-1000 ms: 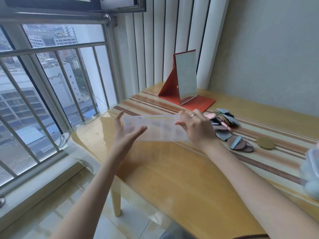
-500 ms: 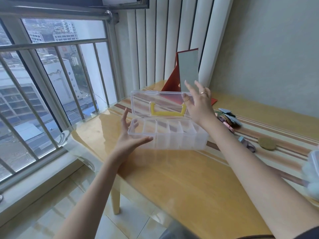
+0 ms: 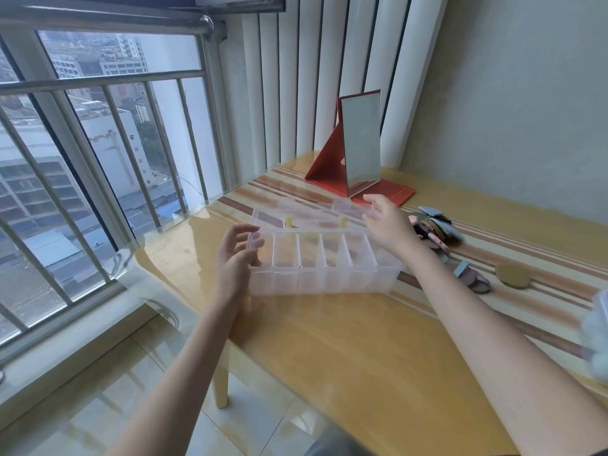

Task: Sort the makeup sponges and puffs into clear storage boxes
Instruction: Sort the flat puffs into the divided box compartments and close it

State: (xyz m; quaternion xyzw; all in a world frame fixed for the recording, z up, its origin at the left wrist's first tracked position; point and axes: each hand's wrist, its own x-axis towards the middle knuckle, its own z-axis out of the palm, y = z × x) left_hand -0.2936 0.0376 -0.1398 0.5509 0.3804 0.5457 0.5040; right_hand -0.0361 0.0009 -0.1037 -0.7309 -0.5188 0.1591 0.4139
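Note:
A clear storage box (image 3: 324,274) with several empty compartments rests on the wooden table (image 3: 345,350). Its lid (image 3: 296,215) lies folded back flat behind it, showing yellow handle ends. My left hand (image 3: 235,261) grips the box's left end with curled fingers. My right hand (image 3: 386,223) reaches over the box's right end, its straight fingers touching the lid's right edge. A pile of coloured makeup puffs and sponges (image 3: 437,225) lies right of the box. Two more puffs (image 3: 473,279) and a round tan puff (image 3: 513,275) lie nearer the front.
A red folding mirror (image 3: 360,146) stands behind the box near the vertical blinds. At the right edge, a second clear container (image 3: 597,337) holds pale puffs, partly cut off. The table's left edge drops to a tiled floor beside a barred window.
The closed box was opened: the lid swung up, then fell back flat behind it. My right hand followed the lid down, and my left hand stayed at the box's left end.

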